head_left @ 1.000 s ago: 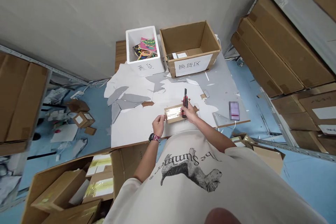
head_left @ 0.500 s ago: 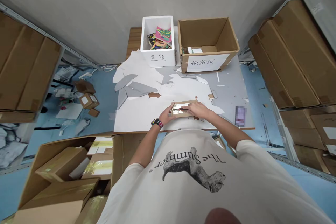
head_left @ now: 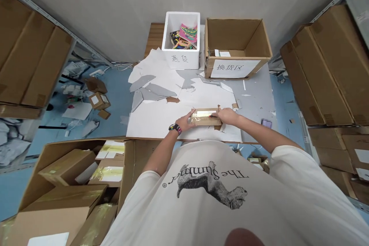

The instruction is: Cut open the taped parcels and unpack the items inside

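Observation:
On the white-covered table [head_left: 155,121] lies a small cardboard box [head_left: 205,120] with shiny clear tape along its top. My left hand [head_left: 185,121] is closed around the box's left end, thumb at the far edge and fingers at the near side. At the right end, my right hand [head_left: 227,116] has its fingers pinched on a small dark, thin tool [head_left: 213,115] with a bit of red. The tool's tip is over the taped top; its exact kind is too small to make out.
Behind the box stand a white foam box [head_left: 184,61] holding several booklets and a large open carton [head_left: 211,62]. Torn grey-and-white sheets [head_left: 157,90] cover the table's left part. A big carton [head_left: 127,169] full of parcels stands at the lower left. Shelved cartons [head_left: 325,65] flank the right.
My right hand has drawn the dark tool rightward along the taped top towards the box's right end. My left hand keeps its grip. The whole view has shifted slightly.

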The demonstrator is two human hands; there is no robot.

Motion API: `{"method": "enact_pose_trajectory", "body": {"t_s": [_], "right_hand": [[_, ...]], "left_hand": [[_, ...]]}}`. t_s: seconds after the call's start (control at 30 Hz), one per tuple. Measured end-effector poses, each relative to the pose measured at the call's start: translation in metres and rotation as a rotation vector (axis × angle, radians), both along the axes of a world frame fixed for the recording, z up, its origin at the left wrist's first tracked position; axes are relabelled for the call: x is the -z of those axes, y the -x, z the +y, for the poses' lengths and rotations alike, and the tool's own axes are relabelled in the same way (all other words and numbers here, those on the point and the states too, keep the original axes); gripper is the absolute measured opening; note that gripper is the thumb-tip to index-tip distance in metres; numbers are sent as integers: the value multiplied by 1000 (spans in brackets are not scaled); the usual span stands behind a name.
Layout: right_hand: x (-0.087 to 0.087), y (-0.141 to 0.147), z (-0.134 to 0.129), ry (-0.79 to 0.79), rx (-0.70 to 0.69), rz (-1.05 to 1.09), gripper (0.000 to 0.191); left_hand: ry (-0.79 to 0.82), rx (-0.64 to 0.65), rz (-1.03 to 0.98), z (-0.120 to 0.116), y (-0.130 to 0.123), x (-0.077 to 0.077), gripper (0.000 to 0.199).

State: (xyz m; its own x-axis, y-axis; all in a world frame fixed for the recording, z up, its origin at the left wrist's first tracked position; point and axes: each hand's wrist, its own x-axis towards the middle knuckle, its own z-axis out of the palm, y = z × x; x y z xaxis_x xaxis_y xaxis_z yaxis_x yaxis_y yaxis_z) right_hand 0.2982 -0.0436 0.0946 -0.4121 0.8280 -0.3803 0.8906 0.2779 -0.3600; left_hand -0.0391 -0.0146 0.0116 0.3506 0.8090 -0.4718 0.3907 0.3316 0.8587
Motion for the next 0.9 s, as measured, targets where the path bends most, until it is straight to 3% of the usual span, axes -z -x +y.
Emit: {"method": "enact_pose_trajectory", "body": {"t_s": [0.33,0.43,0.67,0.9], "right_hand": [[-25,-80,-45,-18,68,-160,70],[-33,-82,-52,-24,50,-223,75],[-49,-75,-68,0,-72,-436,84],[-50,-79,-83,-18,-31,-456,78]], "left_hand": [[-100,54,158,-1,-1,2,94],[-127,115,213,0,-2,-5,101],[-281,495,590,5,-6,-29,109],[-348,553,649,9,-4,-30,106]]}}
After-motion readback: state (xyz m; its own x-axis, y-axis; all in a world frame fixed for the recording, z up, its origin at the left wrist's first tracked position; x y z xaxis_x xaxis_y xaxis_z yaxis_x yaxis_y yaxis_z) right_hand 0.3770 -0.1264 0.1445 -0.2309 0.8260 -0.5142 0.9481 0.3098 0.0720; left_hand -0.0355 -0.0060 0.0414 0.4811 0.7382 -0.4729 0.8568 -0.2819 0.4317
